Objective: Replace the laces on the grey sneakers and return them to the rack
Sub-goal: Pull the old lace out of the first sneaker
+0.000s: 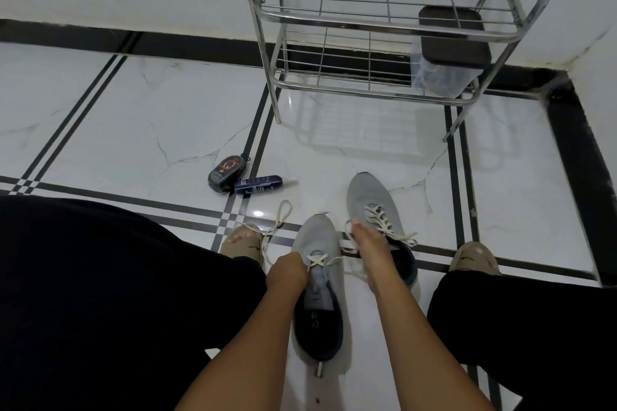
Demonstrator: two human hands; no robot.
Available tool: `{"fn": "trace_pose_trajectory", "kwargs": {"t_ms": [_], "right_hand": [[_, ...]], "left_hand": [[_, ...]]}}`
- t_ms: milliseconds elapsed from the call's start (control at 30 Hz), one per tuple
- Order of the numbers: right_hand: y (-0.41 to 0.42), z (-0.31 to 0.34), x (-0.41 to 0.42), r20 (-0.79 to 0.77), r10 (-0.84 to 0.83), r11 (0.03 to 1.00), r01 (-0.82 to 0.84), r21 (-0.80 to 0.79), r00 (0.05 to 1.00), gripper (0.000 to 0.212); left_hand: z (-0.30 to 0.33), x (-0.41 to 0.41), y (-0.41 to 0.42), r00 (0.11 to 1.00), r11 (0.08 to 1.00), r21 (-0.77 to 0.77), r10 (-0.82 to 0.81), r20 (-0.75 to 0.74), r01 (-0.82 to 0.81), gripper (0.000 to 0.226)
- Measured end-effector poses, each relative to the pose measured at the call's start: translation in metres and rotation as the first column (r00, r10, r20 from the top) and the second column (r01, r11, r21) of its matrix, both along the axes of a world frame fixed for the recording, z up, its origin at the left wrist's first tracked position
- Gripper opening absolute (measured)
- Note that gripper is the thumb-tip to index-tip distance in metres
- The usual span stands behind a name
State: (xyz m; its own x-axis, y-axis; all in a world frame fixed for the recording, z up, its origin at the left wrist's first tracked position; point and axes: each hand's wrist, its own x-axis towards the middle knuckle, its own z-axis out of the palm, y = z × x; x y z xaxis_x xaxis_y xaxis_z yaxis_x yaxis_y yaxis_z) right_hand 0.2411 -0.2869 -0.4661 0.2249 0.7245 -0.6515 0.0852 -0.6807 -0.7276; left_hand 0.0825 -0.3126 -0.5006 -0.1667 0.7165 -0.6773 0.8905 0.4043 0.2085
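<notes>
Two grey sneakers sit on the white tiled floor (pixel 133 130) between the person's dark-trousered legs. The nearer sneaker (pixel 315 284) lies toe-away, its cream lace (pixel 319 260) threaded only through the lowest eyelets. The left hand (pixel 287 272) curls against that shoe's left side and appears to pinch the lace end; its fingertips are hidden behind the knuckles, so the exact grip is hard to make out. A loose run of lace trails left over a beige slipper (pixel 242 240). The right hand (pixel 365 238) pinches the other lace end, slightly blurred, and covers part of the farther sneaker (pixel 370 200), which is fully laced. The steel wire rack (pixel 387 27) stands by the wall, its top cut off, holding a lidded plastic container (pixel 447 60) with unclear contents. A shoe-polish tin (pixel 227 172) and a dark blue tube (pixel 258 184) lie touching on the floor.
</notes>
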Motion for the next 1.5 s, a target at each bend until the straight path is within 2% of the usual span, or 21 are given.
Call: {"fn": "trace_pose_trajectory", "kwargs": {"t_ms": [67,133,167,200,300,333,467,633,700,767,800,833,867,900,933,967,1067,1267,1400,1433,1500], "right_hand": [[-0.009,-0.006,-0.004,0.327,0.154,0.979,-0.188,0.075,0.932,0.041],[-0.028,-0.016,-0.01,0.608,0.264,0.928,-0.369,0.051,0.749,0.034],[-0.037,-0.021,-0.012,0.656,0.326,0.905,-0.425,-0.009,0.681,0.028],[-0.046,-0.024,-0.016,0.649,0.416,0.874,-0.476,-0.093,0.636,0.026],[-0.064,-0.031,-0.027,0.506,0.619,0.772,-0.586,-0.247,0.601,0.02],[-0.065,-0.032,-0.027,0.494,0.614,0.777,-0.579,-0.246,0.615,0.017],[-0.063,-0.039,-0.015,0.354,0.436,0.899,-0.381,-0.217,0.827,0.016],[-0.062,-0.055,-0.002,0.182,0.371,0.918,-0.33,-0.219,0.911,0.019],[-0.066,-0.06,0.001,0.085,0.211,0.951,-0.184,-0.248,0.974,0.014],[-0.069,-0.063,0.005,-0.01,0.04,0.95,-0.041,-0.309,0.999,0.013],[-0.069,-0.064,0.007,-0.04,0.005,0.945,-0.018,-0.327,0.999,0.013],[-0.069,-0.065,0.008,-0.052,0.011,0.944,-0.027,-0.329,0.999,0.012],[-0.068,-0.065,0.008,-0.044,0.049,0.947,-0.06,-0.317,0.998,0.01],[-0.067,-0.065,0.006,-0.029,0.096,0.951,-0.101,-0.294,0.995,0.008],[-0.067,-0.064,0.005,-0.008,0.141,0.953,-0.138,-0.269,0.99,0.007],[-0.066,-0.066,0.003,0.011,0.178,0.953,-0.17,-0.25,0.984,0.007],[-0.066,-0.067,0.0,0.063,0.248,0.949,-0.229,-0.218,0.967,0.013],[-0.067,-0.066,0.002,0.023,0.199,0.961,-0.19,-0.202,0.98,0.011],[-0.068,-0.064,0.003,-0.036,0.139,0.967,-0.144,-0.211,0.99,0.014],[-0.068,-0.063,0.004,-0.047,0.137,0.966,-0.144,-0.216,0.989,0.016],[-0.068,-0.062,0.004,-0.072,0.125,0.964,-0.138,-0.225,0.99,0.019]], "left_hand": [[0.003,0.002,0.002,1.0,1.0,0.013,-0.025,0.01,0.025,0.028],[0.006,0.004,0.001,0.999,0.996,0.085,-0.001,0.034,-0.001,0.023],[0.008,0.007,0.001,0.999,0.991,0.134,0.007,0.054,-0.014,0.02],[0.009,0.008,0.001,0.997,0.985,0.172,-0.007,0.076,-0.006,0.018],[0.004,0.016,-0.002,0.987,0.976,0.203,-0.11,0.121,0.084,0.022],[0.003,0.017,-0.005,0.984,0.973,0.207,-0.132,0.12,0.105,0.023],[-0.004,0.02,-0.014,0.976,0.952,0.266,-0.187,0.109,0.153,0.028],[-0.012,0.026,-0.012,0.958,0.933,0.279,-0.265,0.111,0.226,0.017],[-0.004,0.023,-0.006,0.97,0.969,0.245,-0.078,0.23,0.02,0.016],[-0.005,0.015,0.0,0.906,0.945,0.131,0.241,0.347,-0.301,0.026],[-0.006,0.009,0.004,0.864,0.922,0.073,0.326,0.384,-0.38,0.029],[-0.004,0.008,0.011,0.869,0.924,0.033,0.345,0.355,-0.381,0.032],[-0.004,0.008,0.015,0.909,0.948,0.039,0.289,0.3,-0.315,0.04],[-0.009,0.007,0.017,0.976,0.977,0.134,0.146,0.163,-0.169,0.045],[-0.009,0.011,0.018,0.996,0.97,0.234,0.046,0.076,-0.062,0.043],[-0.01,0.014,0.016,0.998,0.95,0.306,-0.069,0.002,0.065,0.037],[-0.009,0.024,0.007,0.974,0.91,0.346,-0.209,-0.09,0.227,0.028],[-0.016,0.031,0.002,0.957,0.879,0.382,-0.244,-0.159,0.287,0.03],[-0.016,0.031,-0.002,0.955,0.89,0.345,-0.279,-0.101,0.297,0.029],[-0.017,0.03,-0.004,0.965,0.901,0.346,-0.254,-0.071,0.263,0.027],[-0.018,0.027,0.0,0.997,0.936,0.347,-0.07,0.042,0.051,0.021]]}}
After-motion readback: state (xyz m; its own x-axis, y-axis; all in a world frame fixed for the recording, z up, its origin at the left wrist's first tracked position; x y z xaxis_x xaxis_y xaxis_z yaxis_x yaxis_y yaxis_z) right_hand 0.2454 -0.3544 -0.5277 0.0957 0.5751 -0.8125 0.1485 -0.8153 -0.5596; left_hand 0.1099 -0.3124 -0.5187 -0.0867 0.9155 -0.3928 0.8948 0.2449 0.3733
